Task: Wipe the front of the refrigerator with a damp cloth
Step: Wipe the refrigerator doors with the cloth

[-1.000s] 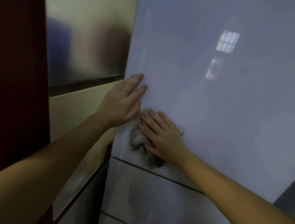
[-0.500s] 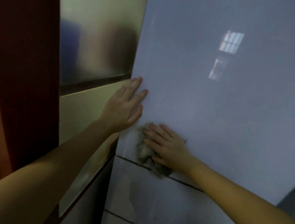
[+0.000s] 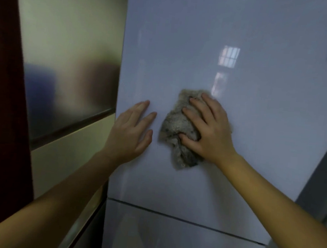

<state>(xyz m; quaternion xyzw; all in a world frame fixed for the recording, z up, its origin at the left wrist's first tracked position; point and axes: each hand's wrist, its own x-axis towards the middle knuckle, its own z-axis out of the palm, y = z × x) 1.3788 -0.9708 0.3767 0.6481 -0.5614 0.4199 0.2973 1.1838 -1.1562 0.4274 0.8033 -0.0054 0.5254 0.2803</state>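
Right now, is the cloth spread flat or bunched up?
Bunched up: the cloth lies crumpled, with ragged folds, under the right hand.

Right hand (image 3: 209, 131) and cloth (image 3: 175, 122) now higher up the refrigerator door (image 3: 203, 48), apart from the left hand (image 3: 130, 133)

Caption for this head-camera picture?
Right hand presses grey cloth against refrigerator door; left hand rests flat beside it.

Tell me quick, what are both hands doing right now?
Left hand: open, flat on the fridge door, holding nothing.
Right hand: open, fingers spread, pressing the cloth against the fridge door.
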